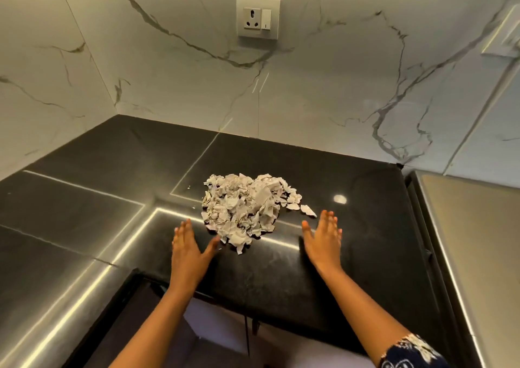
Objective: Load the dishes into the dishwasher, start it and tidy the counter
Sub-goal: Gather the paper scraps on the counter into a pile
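The dark stone surface (351,255) fills the lower half of the frame and carries a pile of torn paper scraps (242,208) at frame centre. The left hand (187,245) lies lower left of the pile, palm down, fingers straight and together, thumb angled toward the pile's lower edge; its grip is spread and holds nothing. Contact between thumb and scraps cannot be confirmed from this angle. The right hand (323,237) lies lower right of the pile, palm down, fingers straight; its grip is likewise spread and holds nothing. A few loose scraps (308,210) lie just above the right hand's fingertips, apart from the main pile. A patterned sleeve (408,352) shows at lower right. A veined marble wall (168,86) rises behind the surface, with a wall socket (258,16) at top centre.
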`<state>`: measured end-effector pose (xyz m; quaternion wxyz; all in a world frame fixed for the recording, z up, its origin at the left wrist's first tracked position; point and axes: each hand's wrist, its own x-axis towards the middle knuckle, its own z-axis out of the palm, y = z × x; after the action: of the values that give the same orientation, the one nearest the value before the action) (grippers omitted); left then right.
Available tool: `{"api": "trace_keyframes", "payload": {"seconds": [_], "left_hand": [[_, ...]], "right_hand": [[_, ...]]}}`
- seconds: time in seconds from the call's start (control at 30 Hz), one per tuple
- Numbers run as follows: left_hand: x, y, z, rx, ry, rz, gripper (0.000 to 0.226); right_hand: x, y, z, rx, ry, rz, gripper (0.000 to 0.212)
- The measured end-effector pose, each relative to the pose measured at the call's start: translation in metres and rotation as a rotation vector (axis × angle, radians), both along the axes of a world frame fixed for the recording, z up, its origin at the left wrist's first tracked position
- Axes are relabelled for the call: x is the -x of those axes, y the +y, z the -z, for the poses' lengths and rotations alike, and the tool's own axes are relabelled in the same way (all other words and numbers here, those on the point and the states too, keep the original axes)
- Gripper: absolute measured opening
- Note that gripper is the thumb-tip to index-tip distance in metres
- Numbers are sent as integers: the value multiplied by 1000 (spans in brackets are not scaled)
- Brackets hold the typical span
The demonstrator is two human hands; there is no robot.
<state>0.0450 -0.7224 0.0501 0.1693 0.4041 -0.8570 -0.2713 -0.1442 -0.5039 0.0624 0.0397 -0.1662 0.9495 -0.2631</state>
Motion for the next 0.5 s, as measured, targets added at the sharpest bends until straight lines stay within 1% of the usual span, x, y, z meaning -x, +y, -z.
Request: {"api": "trace_keyframes", "payload": {"seconds": [0.03, 0.1, 0.17, 0.23, 0.27, 0.33, 0.37, 0.4, 0.47, 0.5], "left_hand": [[7, -6, -2, -33, -23, -40, 94], [27, -21, -6, -62, -115, -79, 92], [48, -33, -9, -38, -180, -72, 86], [63, -42, -9, -13, -208, -3, 80], [67, -48, -6, -24, -193, 35, 77], [66, -67, -2, -88, -108, 72, 76], [62, -79, -1, -81, -54, 49, 80], [61, -93, 0, -60, -21, -4, 84], [65, -118, -3, -39, -27, -108, 88], [73, -128, -6, -38, -53, -123, 88]], "right_hand": [[12, -2, -2, -25, -53, 31, 74], [33, -22, -5, -63, -109, 8, 78], [45, -50, -5, -106, -106, -96, 81], [50, -73, -3, -112, -117, -225, 81], [53, -81, -3, -71, -145, -265, 79], [70, -89, -5, 104, -213, -261, 73], [80, -89, -6, 183, -213, -223, 69], [94, -91, -7, 215, -201, -180, 67], [121, -101, -7, 148, -204, -154, 66], [131, -111, -7, 88, -213, -200, 66]]}}
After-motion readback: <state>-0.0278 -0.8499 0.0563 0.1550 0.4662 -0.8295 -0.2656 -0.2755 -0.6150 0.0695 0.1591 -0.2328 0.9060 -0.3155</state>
